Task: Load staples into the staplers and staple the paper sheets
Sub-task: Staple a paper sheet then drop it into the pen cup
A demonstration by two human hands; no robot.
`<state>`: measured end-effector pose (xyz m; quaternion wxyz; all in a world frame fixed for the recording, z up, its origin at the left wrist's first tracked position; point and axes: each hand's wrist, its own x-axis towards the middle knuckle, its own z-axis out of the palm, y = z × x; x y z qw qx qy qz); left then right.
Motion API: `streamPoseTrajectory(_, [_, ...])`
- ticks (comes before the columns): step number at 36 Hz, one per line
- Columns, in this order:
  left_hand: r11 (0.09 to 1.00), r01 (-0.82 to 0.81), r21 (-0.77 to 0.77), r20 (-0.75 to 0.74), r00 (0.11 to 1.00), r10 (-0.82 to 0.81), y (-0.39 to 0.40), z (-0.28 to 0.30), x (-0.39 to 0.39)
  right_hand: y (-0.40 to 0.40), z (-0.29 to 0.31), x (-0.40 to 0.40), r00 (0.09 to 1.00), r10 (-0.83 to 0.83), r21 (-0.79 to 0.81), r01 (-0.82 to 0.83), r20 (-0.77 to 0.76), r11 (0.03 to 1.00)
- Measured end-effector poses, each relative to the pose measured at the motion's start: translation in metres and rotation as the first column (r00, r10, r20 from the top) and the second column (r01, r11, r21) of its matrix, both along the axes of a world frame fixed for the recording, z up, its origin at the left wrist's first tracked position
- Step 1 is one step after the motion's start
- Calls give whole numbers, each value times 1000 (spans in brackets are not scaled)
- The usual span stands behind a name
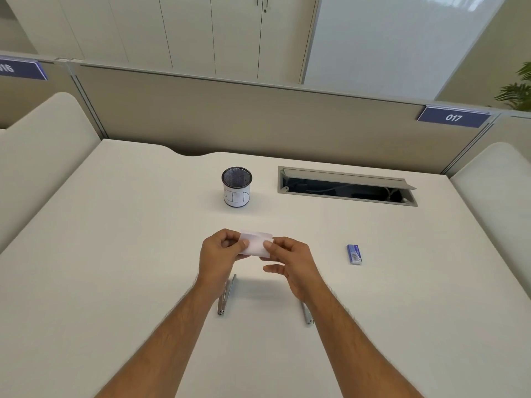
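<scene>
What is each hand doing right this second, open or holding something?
Left hand: its grip pinches the left end of the small white paper.
Right hand: pinches the paper's right end; its lower fingers are loose.

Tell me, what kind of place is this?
Probably an open-plan office: a white desk fenced by partitions with a numbered sign, a cable hatch, and cupboards behind.

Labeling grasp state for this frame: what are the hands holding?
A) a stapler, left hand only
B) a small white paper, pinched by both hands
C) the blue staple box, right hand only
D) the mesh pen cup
B: the left hand and right hand each pinch one end of the small white paper above the desk, while the blue staple box lies untouched off to the right.
</scene>
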<state>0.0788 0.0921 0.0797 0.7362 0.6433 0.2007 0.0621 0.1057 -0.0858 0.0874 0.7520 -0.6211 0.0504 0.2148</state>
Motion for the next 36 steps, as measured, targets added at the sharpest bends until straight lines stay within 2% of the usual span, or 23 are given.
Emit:
streamPoseTrajectory(6, [1000,-19,-24,6,1000,19,-8,0,0,-2,3,1,997,-60,-75,63,44,995])
streamPoseTrajectory(19, [996,-5,-94,28,1000,7,-14,5,0,-8,3,1,992,-71,-138,85,102,987])
streamPoseTrajectory(36, [998,-6,-56,26,1000,8,-13,3,-4,-6,5,-5,991,-68,-150,85,117,985])
